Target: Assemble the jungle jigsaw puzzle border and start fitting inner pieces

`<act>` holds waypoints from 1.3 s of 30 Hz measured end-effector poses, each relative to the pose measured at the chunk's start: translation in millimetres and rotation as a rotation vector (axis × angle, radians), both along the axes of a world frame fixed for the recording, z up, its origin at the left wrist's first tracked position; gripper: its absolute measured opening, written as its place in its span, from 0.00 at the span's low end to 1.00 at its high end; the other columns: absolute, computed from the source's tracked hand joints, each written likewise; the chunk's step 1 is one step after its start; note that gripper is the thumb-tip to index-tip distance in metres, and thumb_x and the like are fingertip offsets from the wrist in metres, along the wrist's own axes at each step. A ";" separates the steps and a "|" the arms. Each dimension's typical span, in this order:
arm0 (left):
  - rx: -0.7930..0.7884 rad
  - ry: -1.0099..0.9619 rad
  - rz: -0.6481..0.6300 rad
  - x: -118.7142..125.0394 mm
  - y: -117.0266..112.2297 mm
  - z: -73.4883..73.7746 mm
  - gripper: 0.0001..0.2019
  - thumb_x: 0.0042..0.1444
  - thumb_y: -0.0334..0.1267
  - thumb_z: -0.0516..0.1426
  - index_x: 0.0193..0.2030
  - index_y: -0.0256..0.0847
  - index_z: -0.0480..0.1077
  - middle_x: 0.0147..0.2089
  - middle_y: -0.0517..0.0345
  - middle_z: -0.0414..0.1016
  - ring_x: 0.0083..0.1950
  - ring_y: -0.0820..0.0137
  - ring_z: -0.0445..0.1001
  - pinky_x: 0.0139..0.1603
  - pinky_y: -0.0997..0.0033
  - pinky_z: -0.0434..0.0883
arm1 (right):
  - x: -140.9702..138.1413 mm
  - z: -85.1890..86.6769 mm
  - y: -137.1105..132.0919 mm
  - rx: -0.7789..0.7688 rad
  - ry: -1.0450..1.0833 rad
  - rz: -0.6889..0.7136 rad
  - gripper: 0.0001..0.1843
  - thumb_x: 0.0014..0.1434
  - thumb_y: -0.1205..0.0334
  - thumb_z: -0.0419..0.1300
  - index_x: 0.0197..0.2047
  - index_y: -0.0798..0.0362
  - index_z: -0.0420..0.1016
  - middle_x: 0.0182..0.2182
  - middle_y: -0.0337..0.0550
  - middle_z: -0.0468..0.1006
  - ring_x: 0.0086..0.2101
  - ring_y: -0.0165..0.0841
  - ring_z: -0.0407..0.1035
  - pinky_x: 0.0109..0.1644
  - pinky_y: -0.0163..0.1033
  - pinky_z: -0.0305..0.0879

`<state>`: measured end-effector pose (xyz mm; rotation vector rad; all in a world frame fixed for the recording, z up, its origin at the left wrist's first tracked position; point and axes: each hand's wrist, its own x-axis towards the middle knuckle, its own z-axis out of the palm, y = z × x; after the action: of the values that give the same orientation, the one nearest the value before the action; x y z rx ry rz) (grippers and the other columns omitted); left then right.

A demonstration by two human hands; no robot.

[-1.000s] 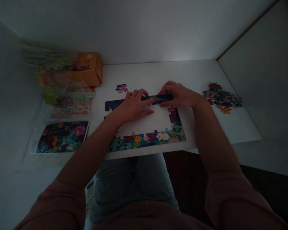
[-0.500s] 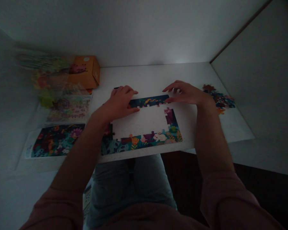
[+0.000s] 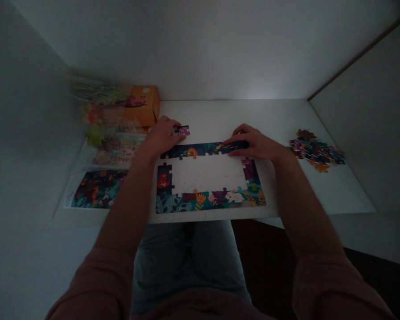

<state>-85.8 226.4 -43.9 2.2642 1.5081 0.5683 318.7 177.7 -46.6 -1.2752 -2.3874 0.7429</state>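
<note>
My left hand (image 3: 165,137) is at the far left of the puzzle, its thumb and index finger closed around a loose purple puzzle piece (image 3: 184,130) lying beyond the top row. My right hand (image 3: 255,143) spans the right part of the joined top strip (image 3: 200,150), with a fingertip at its far edge and the thumb at its near edge. Below lies the bottom border (image 3: 200,202), showing a white rabbit and leaves. It joins a left side with a red figure (image 3: 164,178) and a purple right side (image 3: 249,170). Bare white table shows inside the frame.
A pile of loose puzzle pieces (image 3: 316,150) lies at the right. An orange box (image 3: 148,104), a blurred clear plastic bag (image 3: 100,118) and a printed picture sheet (image 3: 98,189) are at the left. Walls stand behind and at the right.
My left hand has moved off the top strip to the loose purple piece. My right hand has come down onto the strip's right part. The camera view has shifted left.
</note>
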 end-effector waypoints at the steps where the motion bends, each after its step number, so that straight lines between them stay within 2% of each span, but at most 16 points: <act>1: -0.001 -0.002 0.010 1.5 0.7 -0.6 0.15 0.67 0.45 0.72 0.58 0.47 0.84 0.59 0.47 0.82 0.55 0.54 0.84 0.65 0.50 0.81 | 0.7 -0.6 0.5 0.003 -0.002 0.003 0.26 0.68 0.39 0.78 0.66 0.36 0.95 0.59 0.52 0.80 0.60 0.56 0.78 0.73 0.70 0.77; 4: -0.012 -0.006 0.045 5.1 0.2 0.3 0.15 0.64 0.43 0.73 0.55 0.48 0.82 0.59 0.47 0.84 0.58 0.52 0.83 0.65 0.47 0.81 | 1.0 -0.6 0.4 0.001 -0.006 0.005 0.28 0.67 0.40 0.78 0.66 0.38 0.96 0.58 0.55 0.79 0.59 0.57 0.78 0.74 0.71 0.77; 6: -0.021 -0.044 0.061 7.3 -1.8 1.5 0.17 0.64 0.43 0.73 0.57 0.49 0.80 0.58 0.48 0.86 0.59 0.51 0.84 0.63 0.48 0.81 | 0.2 0.3 -0.5 0.001 -0.004 -0.006 0.27 0.67 0.39 0.78 0.66 0.36 0.96 0.58 0.55 0.80 0.59 0.59 0.78 0.73 0.72 0.78; 9: -0.036 -0.144 0.048 10.5 -4.9 5.7 0.14 0.70 0.44 0.70 0.59 0.51 0.78 0.57 0.50 0.89 0.57 0.53 0.85 0.59 0.51 0.83 | -1.1 2.2 -1.4 0.009 -0.010 -0.032 0.26 0.69 0.37 0.77 0.66 0.33 0.96 0.57 0.54 0.80 0.59 0.61 0.78 0.70 0.72 0.80; 13: -0.072 -0.228 -0.016 14.7 -8.8 18.0 0.10 0.77 0.47 0.65 0.60 0.51 0.80 0.57 0.50 0.90 0.54 0.56 0.88 0.56 0.54 0.82 | -1.9 3.5 0.6 0.023 -0.050 -0.059 0.26 0.71 0.35 0.76 0.66 0.34 0.96 0.56 0.54 0.81 0.58 0.60 0.77 0.69 0.71 0.80; 17: -0.184 -0.332 -0.043 19.5 -14.6 27.5 0.14 0.71 0.48 0.70 0.60 0.51 0.82 0.49 0.53 0.89 0.47 0.56 0.87 0.50 0.56 0.81 | -0.8 0.4 4.6 0.034 -0.077 -0.095 0.26 0.72 0.33 0.75 0.66 0.33 0.95 0.55 0.54 0.81 0.58 0.59 0.76 0.70 0.67 0.78; 20: -0.236 -0.406 -0.060 23.8 -18.9 29.9 0.15 0.66 0.48 0.72 0.57 0.51 0.84 0.48 0.54 0.89 0.45 0.58 0.86 0.46 0.58 0.79 | 0.1 -0.2 4.2 0.063 -0.101 -0.129 0.26 0.75 0.36 0.74 0.68 0.38 0.94 0.56 0.55 0.81 0.59 0.57 0.75 0.72 0.66 0.75; 24: -0.293 -0.454 -0.118 33.1 -24.1 31.8 0.11 0.66 0.49 0.73 0.51 0.50 0.85 0.45 0.55 0.89 0.45 0.57 0.86 0.47 0.59 0.80 | -8.4 10.4 -3.0 0.139 -0.144 -0.229 0.26 0.77 0.37 0.73 0.68 0.41 0.94 0.61 0.58 0.82 0.65 0.62 0.71 0.75 0.72 0.65; 25: -0.308 -0.472 -0.136 36.9 -25.9 31.9 0.11 0.66 0.50 0.73 0.50 0.50 0.86 0.45 0.55 0.89 0.46 0.56 0.87 0.48 0.58 0.80 | -13.8 14.1 -5.1 0.145 -0.112 -0.239 0.25 0.77 0.36 0.73 0.67 0.41 0.94 0.62 0.58 0.83 0.66 0.63 0.71 0.75 0.72 0.64; 27: -0.339 -0.523 -0.181 46.6 -30.3 31.0 0.13 0.66 0.52 0.74 0.49 0.49 0.85 0.45 0.54 0.90 0.48 0.56 0.88 0.50 0.58 0.81 | -28.4 20.3 -8.2 0.095 0.023 -0.226 0.25 0.76 0.33 0.72 0.63 0.39 0.93 0.61 0.55 0.85 0.63 0.61 0.74 0.71 0.68 0.70; 29: -0.374 -0.576 -0.232 57.0 -35.1 28.7 0.17 0.65 0.56 0.76 0.49 0.47 0.84 0.46 0.53 0.90 0.49 0.56 0.88 0.51 0.58 0.83 | -45.2 23.0 -9.8 -0.022 0.190 -0.199 0.26 0.74 0.27 0.72 0.59 0.38 0.91 0.54 0.50 0.87 0.55 0.55 0.78 0.62 0.60 0.77; 32: -0.410 -0.621 -0.283 66.0 -39.3 24.4 0.24 0.64 0.62 0.77 0.50 0.45 0.82 0.47 0.52 0.91 0.49 0.57 0.88 0.53 0.58 0.83 | -62.8 21.8 -9.9 -0.184 0.359 -0.126 0.29 0.69 0.24 0.75 0.56 0.38 0.88 0.45 0.43 0.88 0.47 0.49 0.79 0.53 0.53 0.79; 35: -0.310 -0.518 -0.236 59.8 -37.6 23.4 0.23 0.72 0.64 0.70 0.51 0.45 0.83 0.49 0.50 0.90 0.51 0.56 0.87 0.56 0.55 0.83 | -58.9 23.9 -9.3 -0.210 0.412 -0.114 0.27 0.68 0.30 0.77 0.58 0.38 0.87 0.40 0.41 0.86 0.44 0.47 0.78 0.50 0.51 0.78; 37: -0.175 -0.321 -0.157 49.7 -34.3 25.4 0.19 0.74 0.61 0.67 0.54 0.47 0.85 0.54 0.48 0.90 0.56 0.52 0.87 0.60 0.52 0.82 | -45.6 31.2 -9.5 -0.185 0.408 -0.174 0.23 0.69 0.36 0.75 0.59 0.40 0.88 0.39 0.41 0.84 0.43 0.46 0.77 0.50 0.50 0.77; 39: -0.068 -0.074 -0.106 39.8 -31.2 28.3 0.18 0.72 0.57 0.68 0.58 0.49 0.86 0.59 0.46 0.88 0.64 0.46 0.84 0.67 0.47 0.80 | -29.1 42.2 -10.7 -0.181 0.383 -0.226 0.19 0.71 0.41 0.73 0.57 0.41 0.89 0.40 0.42 0.85 0.44 0.47 0.78 0.50 0.52 0.77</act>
<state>-46.0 195.2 -15.6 2.2305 1.3430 0.5548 289.6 167.0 -4.3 -1.3060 -1.8747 1.0437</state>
